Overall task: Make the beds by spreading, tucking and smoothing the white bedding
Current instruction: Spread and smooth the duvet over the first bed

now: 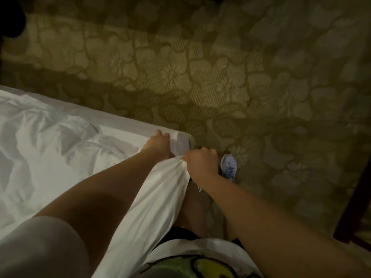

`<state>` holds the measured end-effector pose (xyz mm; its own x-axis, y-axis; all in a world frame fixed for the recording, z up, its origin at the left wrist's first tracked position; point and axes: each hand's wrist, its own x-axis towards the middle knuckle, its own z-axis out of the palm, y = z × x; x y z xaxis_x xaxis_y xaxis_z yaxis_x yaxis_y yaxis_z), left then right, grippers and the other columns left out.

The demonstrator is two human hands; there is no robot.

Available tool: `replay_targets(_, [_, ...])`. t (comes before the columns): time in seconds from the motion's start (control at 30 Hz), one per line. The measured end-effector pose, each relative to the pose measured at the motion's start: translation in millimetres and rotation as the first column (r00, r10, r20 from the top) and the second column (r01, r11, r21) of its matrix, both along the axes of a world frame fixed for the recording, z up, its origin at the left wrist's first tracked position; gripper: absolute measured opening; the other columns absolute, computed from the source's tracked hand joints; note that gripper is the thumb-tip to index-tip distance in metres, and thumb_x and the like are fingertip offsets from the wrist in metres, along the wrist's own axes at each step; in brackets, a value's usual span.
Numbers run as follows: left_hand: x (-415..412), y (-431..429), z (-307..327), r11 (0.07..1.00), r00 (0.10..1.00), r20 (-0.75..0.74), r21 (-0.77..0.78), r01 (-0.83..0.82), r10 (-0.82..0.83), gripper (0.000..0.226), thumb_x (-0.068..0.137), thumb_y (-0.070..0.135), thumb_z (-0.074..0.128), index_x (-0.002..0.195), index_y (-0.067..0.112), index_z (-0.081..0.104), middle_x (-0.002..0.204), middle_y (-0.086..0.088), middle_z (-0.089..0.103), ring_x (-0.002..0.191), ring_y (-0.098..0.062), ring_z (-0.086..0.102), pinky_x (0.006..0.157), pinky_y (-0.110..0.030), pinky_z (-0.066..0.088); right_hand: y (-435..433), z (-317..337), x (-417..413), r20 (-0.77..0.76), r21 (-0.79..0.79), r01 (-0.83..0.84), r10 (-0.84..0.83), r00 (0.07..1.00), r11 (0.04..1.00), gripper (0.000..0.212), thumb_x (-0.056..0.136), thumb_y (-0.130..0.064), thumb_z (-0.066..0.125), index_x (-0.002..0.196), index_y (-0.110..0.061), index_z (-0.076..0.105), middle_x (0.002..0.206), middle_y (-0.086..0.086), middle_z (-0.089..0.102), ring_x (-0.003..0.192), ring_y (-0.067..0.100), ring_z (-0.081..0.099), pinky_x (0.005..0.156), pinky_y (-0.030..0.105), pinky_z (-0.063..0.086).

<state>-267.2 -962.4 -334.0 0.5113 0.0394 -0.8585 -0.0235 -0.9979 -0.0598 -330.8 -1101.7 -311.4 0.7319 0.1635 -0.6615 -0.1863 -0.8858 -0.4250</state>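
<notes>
A white sheet (50, 149) lies crumpled over the bed at the left, and the mattress corner (186, 140) points toward the carpet. My left hand (158, 144) rests on the sheet at that corner, fingers curled over the cloth. Just to its right, my right hand (200, 162) grips a bunched fold of the same sheet, which hangs stretched down toward my body. How far the left fingers close on the fabric is hidden.
Patterned green carpet (220, 67) covers the floor beyond the bed. My foot in a blue shoe (228, 167) stands beside the corner. A dark wooden furniture leg (353, 197) rises at the right edge.
</notes>
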Motion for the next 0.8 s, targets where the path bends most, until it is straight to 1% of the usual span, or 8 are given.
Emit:
replay_targets(0.1, [-7.3, -0.9, 7.0, 0.996, 0.995, -0.065, -0.036, 0.079, -0.082, 0.045, 0.09, 0.024, 0.057, 0.13, 0.008, 0.043, 0.133, -0.017, 0.035, 0.111, -0.035, 0.054, 0.095, -0.04, 0.045, -0.4, 3.3, 0.7, -0.043, -0.01, -0.044, 0.044, 0.998, 0.999, 0.028, 0.101, -0.026, 0.037, 0.104, -0.022, 0.064, 0.106, 0.003, 0.064, 0.107, 0.024, 0.05, 0.095, 0.034, 0.028])
replay_targets(0.23, [-16.6, -3.8, 16.1, 0.988, 0.971, -0.182, -0.018, 0.155, -0.155, 0.04, 0.098, 0.022, 0.042, 0.133, 0.003, 0.042, 0.133, -0.019, 0.047, 0.119, -0.032, 0.051, 0.098, -0.036, 0.041, -3.2, 5.4, -2.4, -0.044, 0.005, -0.078, 0.078, 0.996, 0.997, 0.026, 0.101, -0.027, 0.04, 0.106, -0.024, 0.065, 0.107, 0.003, 0.064, 0.106, 0.024, 0.051, 0.093, 0.034, 0.028])
replay_targets(0.33, [-9.0, -1.2, 28.4, 0.986, 0.909, -0.396, 0.044, 0.159, -0.129, 0.038, 0.099, 0.019, 0.046, 0.131, -0.001, 0.049, 0.121, -0.014, 0.055, 0.111, -0.025, 0.055, 0.09, -0.029, 0.042, -5.7, 5.5, -11.6, -0.064, 0.028, -0.124, 0.125, 0.99, 0.992, 0.027, 0.1, -0.022, 0.036, 0.102, -0.023, 0.064, 0.105, 0.003, 0.063, 0.103, 0.025, 0.052, 0.091, 0.035, 0.03])
replay_targets(0.4, [-5.3, 4.9, 32.5, 0.981, 0.881, -0.454, 0.068, 0.182, -0.132, 0.037, 0.096, 0.017, 0.051, 0.127, -0.003, 0.052, 0.115, -0.014, 0.056, 0.106, -0.024, 0.055, 0.094, -0.03, 0.043, -6.6, 4.8, -17.3, -0.07, 0.045, -0.118, 0.121, 0.99, 0.992, 0.029, 0.099, -0.023, 0.035, 0.101, -0.023, 0.064, 0.104, 0.004, 0.063, 0.102, 0.025, 0.053, 0.09, 0.035, 0.031])
replay_targets(0.47, [-5.5, 9.7, 34.3, 0.987, 0.888, -0.447, 0.063, 0.148, -0.104, 0.033, 0.094, 0.015, 0.052, 0.121, -0.003, 0.057, 0.107, -0.013, 0.055, 0.1, -0.025, 0.056, 0.095, -0.031, 0.044, -8.1, 3.4, -22.0, -0.075, 0.07, -0.114, 0.119, 0.99, 0.991, 0.03, 0.1, -0.025, 0.035, 0.101, -0.023, 0.065, 0.104, 0.005, 0.064, 0.101, 0.026, 0.054, 0.088, 0.034, 0.033])
replay_targets(0.57, [-8.9, 11.8, 38.6, 1.0, 0.938, -0.344, -0.004, 0.029, -0.029, 0.033, 0.094, 0.015, 0.052, 0.124, 0.006, 0.058, 0.122, -0.011, 0.059, 0.113, -0.025, 0.055, 0.088, -0.026, 0.042, -11.5, 6.2, -23.8, -0.063, 0.131, -0.09, 0.099, 0.993, 0.987, 0.033, 0.101, -0.028, 0.035, 0.102, -0.022, 0.067, 0.103, 0.005, 0.065, 0.099, 0.026, 0.055, 0.085, 0.034, 0.034])
replay_targets(0.7, [-22.5, 11.9, 32.2, 0.93, 0.928, -0.203, -0.13, -0.343, 0.314, 0.029, 0.089, 0.017, 0.059, 0.118, 0.017, 0.057, 0.123, -0.009, 0.057, 0.101, -0.021, 0.052, 0.082, -0.027, 0.04, -11.6, 12.3, -20.8, -0.092, 0.15, -0.058, 0.072, 0.993, 0.987, 0.035, 0.101, -0.034, 0.036, 0.104, -0.02, 0.067, 0.103, 0.007, 0.065, 0.099, 0.027, 0.055, 0.085, 0.035, 0.035])
replay_targets(0.8, [-33.2, 3.3, 26.5, 0.88, 0.893, -0.057, -0.155, -0.45, 0.446, 0.042, 0.083, 0.031, 0.07, 0.116, 0.012, 0.051, 0.112, -0.007, 0.056, 0.102, -0.023, 0.052, 0.085, -0.031, 0.042, -8.1, 11.1, -22.2, -0.168, 0.181, -0.014, 0.045, 0.985, 0.983, 0.031, 0.1, -0.033, 0.039, 0.083, -0.022, 0.061, 0.091, 0.006, 0.062, 0.093, 0.028, 0.056, 0.078, 0.035, 0.038])
